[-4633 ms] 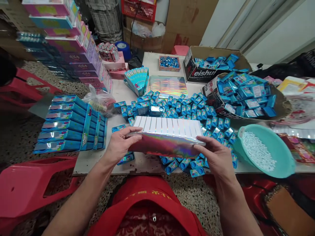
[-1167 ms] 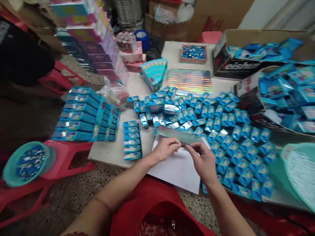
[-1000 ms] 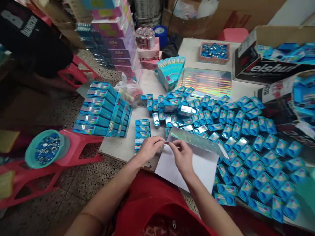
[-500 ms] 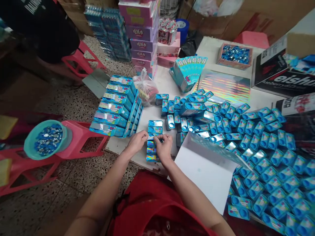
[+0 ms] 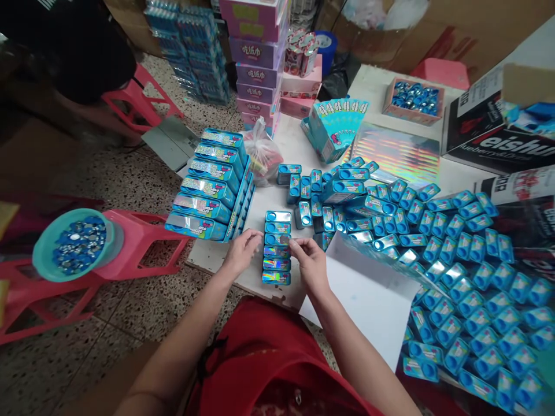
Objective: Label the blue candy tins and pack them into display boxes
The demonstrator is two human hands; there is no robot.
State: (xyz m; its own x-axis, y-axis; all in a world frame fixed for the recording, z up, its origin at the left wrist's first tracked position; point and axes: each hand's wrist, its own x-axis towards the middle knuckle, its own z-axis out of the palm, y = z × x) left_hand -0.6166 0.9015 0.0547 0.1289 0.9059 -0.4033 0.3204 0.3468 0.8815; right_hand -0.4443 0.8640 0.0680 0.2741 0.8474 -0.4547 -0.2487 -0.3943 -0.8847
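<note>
Hands stood apart, flanking a short row of blue tins (image 5: 276, 264) on a pale counter (image 5: 208, 254). Just left of the row, the left hand (image 5: 243, 249) hung loosely curled; whether it held anything could not be told. At the row's right side, thumb and forefinger of the right hand (image 5: 310, 260) pinched what seemed a small dark piece (image 5: 285, 238), too small to identify. A rainbow sheen lay on the tins at the row's near end, while those at the far end showed little or none; judged by that alone, the row looked about half finished.

Well left of the row, a teal basin (image 5: 41, 248) of blue-and-silver pieces sat on a pink stool (image 5: 136, 228). Nearer on that side stood a stack of larger tins (image 5: 203, 188), and beyond the row's far end a clear plastic bag (image 5: 262, 162). Fan-shaped packs (image 5: 340, 124) stood beyond the row to the right, and farther right lay an iridescent sheet (image 5: 394, 150). Close on the row's right, a white sheet (image 5: 366, 294) lay under the right forearm, crowding that side. Past it spread many loose tins (image 5: 451, 277), outside the row and seemingly left to handle.
</note>
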